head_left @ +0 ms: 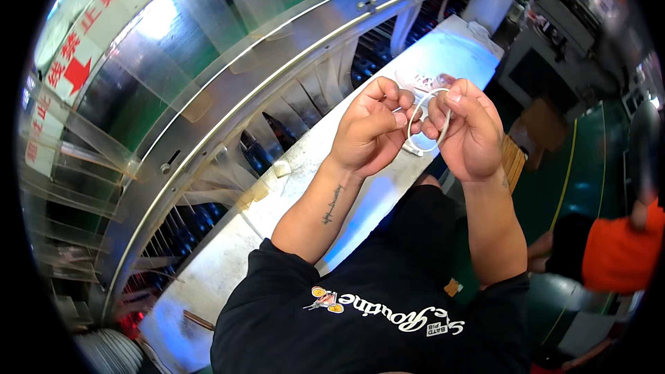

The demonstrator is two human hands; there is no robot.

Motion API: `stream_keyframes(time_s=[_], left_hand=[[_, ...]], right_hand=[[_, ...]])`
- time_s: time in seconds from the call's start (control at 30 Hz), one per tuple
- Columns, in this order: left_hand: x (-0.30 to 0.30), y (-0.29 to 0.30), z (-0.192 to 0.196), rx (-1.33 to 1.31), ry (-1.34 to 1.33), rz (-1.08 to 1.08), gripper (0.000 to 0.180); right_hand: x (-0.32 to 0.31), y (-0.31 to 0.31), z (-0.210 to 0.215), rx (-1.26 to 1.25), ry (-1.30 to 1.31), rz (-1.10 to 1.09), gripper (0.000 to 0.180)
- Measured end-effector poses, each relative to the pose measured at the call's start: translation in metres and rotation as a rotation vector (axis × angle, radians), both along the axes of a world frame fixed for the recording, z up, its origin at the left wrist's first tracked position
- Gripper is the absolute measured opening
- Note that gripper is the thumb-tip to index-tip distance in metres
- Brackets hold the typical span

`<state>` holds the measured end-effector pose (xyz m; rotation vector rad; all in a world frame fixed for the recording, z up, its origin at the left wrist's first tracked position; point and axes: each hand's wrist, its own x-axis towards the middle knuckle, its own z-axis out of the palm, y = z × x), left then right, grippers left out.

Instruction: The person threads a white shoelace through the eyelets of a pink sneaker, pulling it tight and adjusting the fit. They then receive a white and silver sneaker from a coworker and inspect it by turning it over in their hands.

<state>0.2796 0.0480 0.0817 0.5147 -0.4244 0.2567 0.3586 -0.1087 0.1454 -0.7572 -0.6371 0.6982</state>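
Both hands are raised together over the far part of a long white bench point(305, 156). Between them is a thin white cable point(410, 137), bent into a loop. My left hand point(370, 128) pinches the loop's left side, its fingers curled inward. My right hand point(472, 131) grips the loop's upper right side between thumb and fingers. The cable's ends are hard to make out behind the fingers. Just beyond the hands, on the bench, lies a partly hidden, shiny bundle point(418, 81) that I cannot name.
A metal-framed machine point(277, 73) with hanging clear plastic strips runs along the bench's left side. On the bench are a small whitish block point(281, 168) and a brown stick point(199, 320). A white coil point(107, 351) sits lower left. Someone in orange point(620, 253) is at the right, near cardboard point(545, 125).
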Motion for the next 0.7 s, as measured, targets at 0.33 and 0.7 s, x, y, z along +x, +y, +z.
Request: stream_keyframes(time_s=[0.33, 0.7], left_hand=[[-0.013, -0.066, -0.003, 0.164, 0.095, 0.008, 0.032], [-0.013, -0.133, -0.032, 0.250, 0.292, 0.274, 0.033]], right_hand=[[-0.018, -0.072, -0.008, 0.074, 0.118, -0.031, 0.011], [-0.003, -0.129, -0.048, 0.098, 0.268, 0.146, 0.010]])
